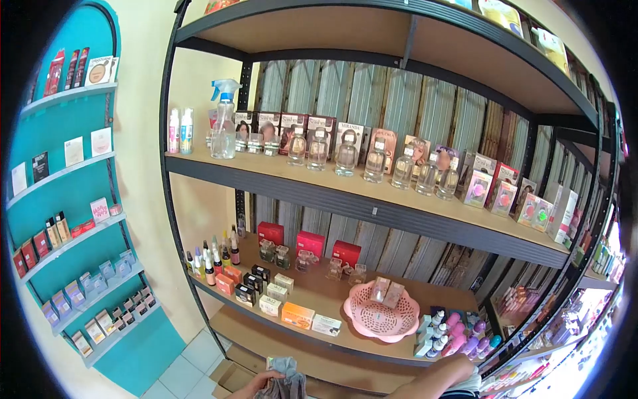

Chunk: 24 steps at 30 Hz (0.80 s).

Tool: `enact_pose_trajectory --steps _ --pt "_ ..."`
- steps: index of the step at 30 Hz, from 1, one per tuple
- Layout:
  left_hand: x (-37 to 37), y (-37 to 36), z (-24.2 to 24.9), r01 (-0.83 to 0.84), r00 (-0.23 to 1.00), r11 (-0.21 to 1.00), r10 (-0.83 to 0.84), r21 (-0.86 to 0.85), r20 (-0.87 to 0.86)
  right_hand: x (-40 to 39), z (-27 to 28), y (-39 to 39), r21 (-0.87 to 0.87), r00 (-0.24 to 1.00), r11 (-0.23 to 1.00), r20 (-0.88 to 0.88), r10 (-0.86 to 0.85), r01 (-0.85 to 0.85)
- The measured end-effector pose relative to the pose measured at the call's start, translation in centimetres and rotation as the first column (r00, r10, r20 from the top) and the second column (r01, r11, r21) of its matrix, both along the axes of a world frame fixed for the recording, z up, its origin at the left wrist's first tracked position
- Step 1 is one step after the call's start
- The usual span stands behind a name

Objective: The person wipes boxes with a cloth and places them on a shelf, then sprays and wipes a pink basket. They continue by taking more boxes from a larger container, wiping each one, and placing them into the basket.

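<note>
My left hand (264, 380) is at the bottom edge, its fingers closed on a bunched grey cloth (287, 378). The cloth hangs in front of the lowest shelf board. My right arm (432, 382) is bent at the lower right, below the pink basket. Its forearm runs down out of the picture, so the right hand is not visible. Closest to the arm are several small purple and pink bottles (458, 332) on the shelf. The pink plastic basket (355, 306) holds two small boxes.
A black-framed shelf rack (372, 206) fills the middle. Its upper board carries a spray bottle (224, 123), several clear glass bottles (345, 154) and hair-dye boxes. Small soap-like boxes (298, 316) line the lower board's front. Teal wall shelves (73, 166) with cosmetics stand left.
</note>
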<state>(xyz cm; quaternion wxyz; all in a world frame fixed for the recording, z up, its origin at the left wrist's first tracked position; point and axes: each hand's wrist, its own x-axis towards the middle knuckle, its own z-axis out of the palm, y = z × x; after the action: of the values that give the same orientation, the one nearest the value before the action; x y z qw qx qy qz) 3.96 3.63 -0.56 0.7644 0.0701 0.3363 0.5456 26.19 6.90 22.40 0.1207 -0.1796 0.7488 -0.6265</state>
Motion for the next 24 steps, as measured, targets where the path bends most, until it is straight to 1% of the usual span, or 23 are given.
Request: enact_pose_trajectory --steps 5,7,9,10,11,12,13,14,15,16,17,18,19,20,21,22,23,24 --pt "0.9 -1.1 0.8 0.030 0.999 0.999 -0.030 -0.011 0.027 -0.1 -0.3 -0.4 -0.050 0.998 0.999 -0.056 -0.019 0.017" --pt "1.6 -1.0 1.4 0.035 0.998 0.999 -0.036 0.028 0.042 0.1 -0.4 -0.6 -0.080 0.993 0.995 -0.102 -0.059 0.051" --pt "1.9 -0.5 0.4 -0.008 0.998 0.968 -0.009 0.251 0.067 0.4 0.0 -0.7 -0.108 0.965 0.982 -0.199 -0.172 0.153" --pt "2.4 -0.6 1.2 -0.007 1.000 0.987 0.004 0.163 0.015 0.8 0.0 -0.6 -0.112 0.918 0.954 -0.261 -0.299 0.279" --pt "3.2 -0.3 2.4 -0.004 0.999 0.998 0.006 0.069 -0.034 1.2 -0.8 -0.7 -0.082 0.826 0.882 -0.319 -0.464 0.464" --pt "4.1 -0.2 3.8 -0.003 0.999 0.992 0.008 0.125 -0.040 1.5 -1.9 -0.2 -0.002 0.668 0.723 -0.383 -0.638 0.690" --pt "4.9 0.2 5.0 0.003 0.999 0.982 0.005 0.187 -0.043 1.7 -4.1 0.6 0.241 0.491 0.430 -0.497 -0.715 0.870" --pt "5.5 0.7 5.8 0.015 1.000 0.989 -0.013 0.144 -0.017 2.0 -6.3 1.4 0.447 0.350 0.071 -0.582 -0.735 0.892" --pt "6.4 1.2 6.2 0.032 0.999 0.994 -0.033 0.109 0.009 2.0 -8.3 1.1 0.424 0.254 -0.009 -0.559 -0.789 0.906" --pt "7.9 1.5 6.6 -0.025 0.997 0.980 0.038 0.196 -0.061 2.1 -10.2 0.7 0.437 0.248 -0.010 -0.528 -0.812 0.899" --pt "9.1 2.0 6.9 -0.075 0.984 0.953 0.117 0.293 -0.131 2.2 -11.9 0.2 0.275 0.207 0.108 -0.364 -0.908 0.955" --pt "9.8 2.5 6.7 -0.063 0.987 0.960 0.101 0.272 -0.128 2.3 -13.3 -0.1 0.078 0.192 0.180 -0.184 -0.964 0.981" --pt "10.3 2.9 6.1 -0.064 0.968 0.932 0.145 0.356 -0.206 2.7 -14.1 -0.1 0.079 0.099 0.085 -0.200 -0.975 0.993" --pt "10.7 3.3 5.8 -0.057 0.940 0.897 0.196 0.439 -0.278 3.2 -14.1 -0.1 0.080 0.093 0.080 -0.180 -0.979 0.994" --pt "11.2 3.6 6.1 -0.054 0.942 0.905 0.186 0.422 -0.280 3.8 -13.8 0.2 0.108 -0.037 -0.076 -0.321 -0.946 0.991" --pt "11.6 3.8 6.7 -0.072 0.976 0.899 0.153 0.431 -0.157 4.5 -13.7 0.5 0.117 -0.152 -0.229 -0.458 -0.876 0.967" --pt "11.9 3.9 6.9 -0.096 0.992 0.895 0.122 0.435 -0.033 5.1 -14.1 0.7 0.024 -0.319 -0.342 -0.302 -0.898 0.939" --pt "12.0 4.1 6.6 -0.097 0.992 0.904 0.123 0.416 -0.036 5.6 -14.6 0.9 -0.045 -0.464 -0.463 -0.128 -0.876 0.885"
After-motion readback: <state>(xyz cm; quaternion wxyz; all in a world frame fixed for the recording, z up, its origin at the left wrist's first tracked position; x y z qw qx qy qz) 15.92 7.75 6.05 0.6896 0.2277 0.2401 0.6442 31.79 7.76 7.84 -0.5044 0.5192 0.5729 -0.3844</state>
